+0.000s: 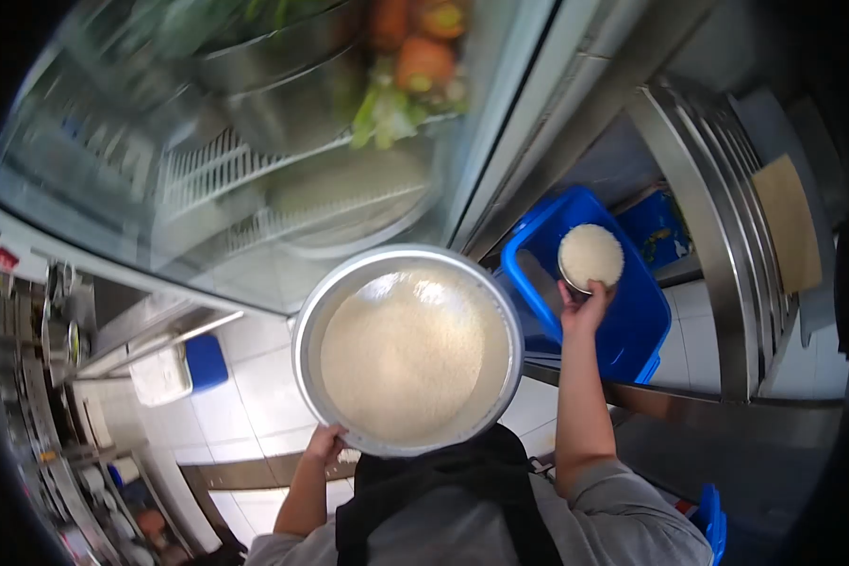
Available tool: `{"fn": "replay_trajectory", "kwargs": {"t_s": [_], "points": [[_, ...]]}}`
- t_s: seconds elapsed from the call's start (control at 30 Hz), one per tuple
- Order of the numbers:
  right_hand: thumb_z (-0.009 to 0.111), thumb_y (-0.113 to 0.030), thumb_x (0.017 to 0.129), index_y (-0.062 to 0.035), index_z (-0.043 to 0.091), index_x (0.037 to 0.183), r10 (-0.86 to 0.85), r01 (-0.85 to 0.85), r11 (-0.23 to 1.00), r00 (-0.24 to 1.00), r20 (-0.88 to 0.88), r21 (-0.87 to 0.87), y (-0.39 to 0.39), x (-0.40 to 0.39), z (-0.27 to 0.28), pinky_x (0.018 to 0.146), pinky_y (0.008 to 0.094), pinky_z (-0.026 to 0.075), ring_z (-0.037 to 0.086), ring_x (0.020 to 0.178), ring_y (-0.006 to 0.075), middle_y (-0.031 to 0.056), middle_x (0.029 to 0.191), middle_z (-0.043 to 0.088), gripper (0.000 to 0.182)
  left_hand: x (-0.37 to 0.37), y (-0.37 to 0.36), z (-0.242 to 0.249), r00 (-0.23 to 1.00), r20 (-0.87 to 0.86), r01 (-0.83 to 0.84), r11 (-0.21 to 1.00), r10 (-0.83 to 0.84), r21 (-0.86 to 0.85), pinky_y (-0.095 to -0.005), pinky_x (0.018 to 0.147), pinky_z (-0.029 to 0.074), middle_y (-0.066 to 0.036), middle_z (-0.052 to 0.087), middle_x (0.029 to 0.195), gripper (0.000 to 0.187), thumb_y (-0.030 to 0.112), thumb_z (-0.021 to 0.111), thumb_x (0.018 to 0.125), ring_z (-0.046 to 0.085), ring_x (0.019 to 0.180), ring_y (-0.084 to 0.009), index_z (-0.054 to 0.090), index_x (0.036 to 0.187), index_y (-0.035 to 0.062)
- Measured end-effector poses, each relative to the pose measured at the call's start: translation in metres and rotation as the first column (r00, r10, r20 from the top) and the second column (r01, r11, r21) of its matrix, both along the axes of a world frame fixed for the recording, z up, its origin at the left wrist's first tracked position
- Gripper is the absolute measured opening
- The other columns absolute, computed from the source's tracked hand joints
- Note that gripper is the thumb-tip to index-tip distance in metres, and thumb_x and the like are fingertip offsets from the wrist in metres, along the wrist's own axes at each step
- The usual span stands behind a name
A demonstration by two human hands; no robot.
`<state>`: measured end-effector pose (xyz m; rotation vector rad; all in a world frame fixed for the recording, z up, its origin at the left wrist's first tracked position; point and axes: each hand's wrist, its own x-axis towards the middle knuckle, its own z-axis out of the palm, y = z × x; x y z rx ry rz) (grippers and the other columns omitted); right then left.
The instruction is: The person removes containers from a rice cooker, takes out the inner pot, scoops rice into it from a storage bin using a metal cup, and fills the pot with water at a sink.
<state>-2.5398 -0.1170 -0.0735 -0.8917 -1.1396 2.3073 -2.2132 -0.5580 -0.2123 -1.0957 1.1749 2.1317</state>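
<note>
My left hand (pixel 326 443) grips the lower left rim of a wide round metal pot (pixel 307 377), held in front of my body. Pale grains that look like rice (pixel 401 363) cover the bottom of the pot. Off to the right, my right hand (pixel 587 304) is closed around a small round bowl (pixel 575 289). Heaped white rice (pixel 591 253) fills that bowl to the top. It hangs over a deep blue plastic bin (pixel 623 330), whose inside is partly hidden by the bowl and my arm.
A glass-fronted fridge (pixel 208 208) stands ahead, with carrots (pixel 424 64), leafy greens and metal pots on its racks. To the right is a slatted steel shelf (pixel 717 151). A white tub with a blue part (pixel 165 375) sits on the tiled floor (pixel 255 377) at left.
</note>
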Motion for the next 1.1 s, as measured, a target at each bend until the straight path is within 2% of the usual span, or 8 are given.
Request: {"fn": "replay_trajectory", "kwargs": {"t_s": [0.13, 0.2, 0.43, 0.57, 0.73, 0.87, 1.0, 1.1], "points": [[0.054, -0.008, 0.074, -0.0197, 0.027, 0.142, 0.145, -0.111, 0.964, 0.982, -0.123, 0.243, -0.043, 0.046, 0.056, 0.094, 0.0488, 0.043, 0.038, 0.125, 0.0316, 0.0133, 0.136, 0.034, 0.074, -0.003, 0.005, 0.0, 0.99, -0.086, -0.105, 0.993, 0.11, 0.061, -0.045, 0.084, 0.054, -0.02, 0.059, 0.114, 0.049, 0.001, 0.054, 0.076, 0.062, 0.099, -0.0344, 0.045, 0.124, -0.0058], [0.061, -0.011, 0.074, -0.0232, 0.04, 0.134, 0.326, -0.063, 0.355, 0.944, -0.06, 0.933, -0.048, 0.068, 0.056, 0.099, 0.051, 0.038, 0.032, 0.128, 0.0348, 0.0137, 0.136, 0.029, 0.065, -0.008, 0.003, 0.014, 0.996, -0.065, -0.05, 0.993, 0.057, 0.106, -0.0468, 0.09, 0.05, -0.019, 0.057, 0.119, 0.051, 0.0, 0.053, 0.076, 0.06, 0.105, -0.0344, 0.044, 0.126, -0.0047], [0.078, -0.043, 0.07, -0.0312, 0.057, 0.106, 0.781, 0.427, -0.243, 0.619, -0.086, 0.871, -0.059, 0.1, 0.065, 0.101, 0.0528, 0.036, 0.031, 0.123, 0.0429, 0.0138, 0.129, 0.024, 0.042, -0.005, 0.004, 0.005, 0.991, -0.096, -0.089, 0.992, 0.098, 0.093, -0.0402, 0.081, 0.053, -0.014, 0.061, 0.114, 0.046, 0.002, 0.055, 0.077, 0.062, 0.099, -0.029, 0.049, 0.123, -0.0007], [0.079, -0.038, 0.072, -0.0213, 0.044, 0.126, 0.561, 0.319, -0.126, 0.804, -0.198, 0.939, -0.051, 0.087, 0.079, 0.101, 0.0495, 0.036, 0.032, 0.124, 0.0387, 0.0141, 0.134, 0.021, 0.066, -0.006, 0.001, 0.008, 0.996, -0.072, -0.048, 0.993, 0.056, 0.106, -0.0409, 0.084, 0.052, -0.014, 0.06, 0.114, 0.049, 0.001, 0.055, 0.076, 0.061, 0.101, -0.0294, 0.047, 0.124, 0.0001], [0.065, -0.033, 0.088, -0.0142, 0.02, 0.143, 0.085, -0.029, 0.829, 0.994, -0.073, 0.559, -0.035, 0.05, 0.085, 0.1, 0.0445, 0.036, 0.035, 0.126, 0.0318, 0.0125, 0.144, 0.027, 0.074, -0.003, 0.0, 0.001, 0.992, -0.094, -0.08, 0.993, 0.088, 0.084, -0.0422, 0.081, 0.054, -0.014, 0.061, 0.112, 0.051, 0.0, 0.055, 0.075, 0.062, 0.099, -0.0305, 0.045, 0.125, -0.0001], [0.063, -0.041, 0.087, -0.0127, 0.013, 0.147, 0.303, -0.343, 0.896, 0.936, 0.178, 0.281, -0.037, 0.052, 0.046, 0.103, 0.0446, 0.033, 0.033, 0.132, 0.0281, 0.0143, 0.147, 0.024, 0.083, -0.01, 0.004, 0.021, 0.994, -0.058, -0.086, 0.993, 0.091, 0.08, -0.0366, 0.093, 0.045, -0.013, 0.06, 0.115, 0.049, -0.001, 0.054, 0.074, 0.058, 0.106, -0.0264, 0.049, 0.123, -0.0011], [0.071, -0.024, 0.08, 0.004, 0.022, 0.142, 0.546, -0.631, -0.105, 0.609, 0.575, 0.768, -0.06, 0.068, -0.022, 0.108, 0.0364, 0.028, 0.032, 0.134, 0.0361, 0.025, 0.146, 0.027, 0.084, -0.009, 0.004, 0.016, 0.991, -0.091, -0.09, 0.991, 0.1, 0.103, -0.0386, 0.092, 0.047, -0.013, 0.06, 0.114, 0.05, 0.0, 0.055, 0.074, 0.059, 0.104, -0.0264, 0.049, 0.124, 0.0], [0.07, -0.027, 0.081, 0.0076, 0.037, 0.131, 0.403, -0.714, -0.154, 0.586, 0.703, 0.683, -0.047, 0.069, -0.079, 0.097, 0.0379, 0.04, 0.049, 0.118, 0.0393, 0.0305, 0.123, 0.051, 0.07, -0.004, 0.004, -0.001, 0.994, -0.083, -0.069, 0.994, 0.077, 0.088, -0.0443, 0.087, 0.051, -0.014, 0.06, 0.115, 0.051, -0.002, 0.054, 0.075, 0.061, 0.102, -0.0288, 0.046, 0.125, 0.001]]}}
